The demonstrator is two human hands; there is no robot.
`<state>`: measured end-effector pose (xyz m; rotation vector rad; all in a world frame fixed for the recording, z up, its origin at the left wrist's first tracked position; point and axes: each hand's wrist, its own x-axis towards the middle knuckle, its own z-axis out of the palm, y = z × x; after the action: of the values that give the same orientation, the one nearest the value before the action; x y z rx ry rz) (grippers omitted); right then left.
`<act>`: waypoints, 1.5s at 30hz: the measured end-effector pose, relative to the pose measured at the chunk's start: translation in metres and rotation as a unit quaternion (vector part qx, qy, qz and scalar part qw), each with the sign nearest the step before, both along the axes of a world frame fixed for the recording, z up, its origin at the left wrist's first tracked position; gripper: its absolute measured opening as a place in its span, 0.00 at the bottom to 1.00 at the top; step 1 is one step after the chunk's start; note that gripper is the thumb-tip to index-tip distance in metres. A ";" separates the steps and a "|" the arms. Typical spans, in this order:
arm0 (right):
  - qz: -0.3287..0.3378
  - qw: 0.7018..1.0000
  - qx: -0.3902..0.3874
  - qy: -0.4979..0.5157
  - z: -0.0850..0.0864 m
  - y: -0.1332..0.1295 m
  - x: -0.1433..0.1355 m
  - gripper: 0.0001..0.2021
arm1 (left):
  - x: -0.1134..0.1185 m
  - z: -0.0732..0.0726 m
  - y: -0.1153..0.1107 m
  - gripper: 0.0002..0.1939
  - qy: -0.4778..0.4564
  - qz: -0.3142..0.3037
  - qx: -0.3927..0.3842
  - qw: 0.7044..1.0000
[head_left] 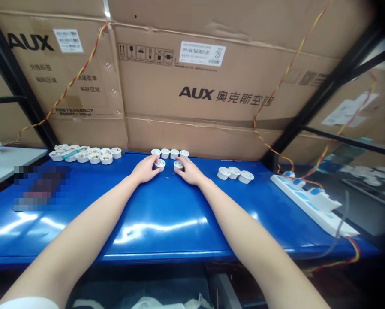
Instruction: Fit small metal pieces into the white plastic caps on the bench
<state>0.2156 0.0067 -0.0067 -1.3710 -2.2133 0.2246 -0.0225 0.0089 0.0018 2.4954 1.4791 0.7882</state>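
My left hand (145, 169) reaches to the back of the blue table, its thumb and fingers curled around the side of a small round white cup-like part (160, 165). A matching white cup-like part (178, 165) is gripped by my right hand (191, 171), a short way to the right. Both parts appear to rest on the table. Just behind them stands a row of several similar white cups (170, 153), close to the cardboard. Tiny dark pieces, perhaps screws (167, 178), lie between my hands.
Several filled white cups (94, 158) cluster at the back left; three more (233, 172) sit right. A white power strip (311, 206) with plugs and twisted cords runs along the right edge. Cardboard boxes (192, 107) wall off the back. Left lies a blurred-out object (43, 186).
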 end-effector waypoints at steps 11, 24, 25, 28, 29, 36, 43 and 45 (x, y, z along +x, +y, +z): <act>-0.050 0.997 0.061 -0.018 0.007 0.002 0.008 0.28 | -0.002 -0.002 0.000 0.15 -0.044 -0.017 0.039 0.998; 0.044 0.965 0.163 -0.202 0.023 -0.005 -0.003 0.18 | 0.005 0.009 0.004 0.13 0.185 -0.146 0.227 0.945; 0.057 0.964 0.159 -0.208 0.023 -0.005 -0.004 0.18 | 0.005 0.009 0.004 0.13 0.196 -0.151 0.232 0.941; 0.065 0.965 0.151 -0.203 0.022 -0.006 -0.006 0.19 | 0.006 0.009 0.004 0.12 0.204 -0.161 0.237 0.936; 0.059 0.967 0.149 -0.196 0.021 -0.007 -0.006 0.19 | 0.006 0.009 0.003 0.12 0.199 -0.162 0.230 0.939; -0.117 0.987 0.010 -0.109 0.016 -0.002 0.010 0.23 | -0.007 -0.003 0.006 0.23 -0.006 0.009 0.072 0.997; -0.250 0.953 -0.112 -0.128 0.022 -0.002 0.023 0.23 | -0.014 -0.002 0.005 0.22 -0.041 0.103 -0.006 0.994; -0.233 0.955 -0.130 -0.132 0.023 -0.003 0.021 0.21 | -0.010 0.001 0.001 0.15 -0.013 0.091 0.003 0.996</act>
<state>0.2370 0.0034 0.0168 -2.1313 -2.0334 0.1719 -0.0324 0.0099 0.0029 2.3680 1.7167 0.8517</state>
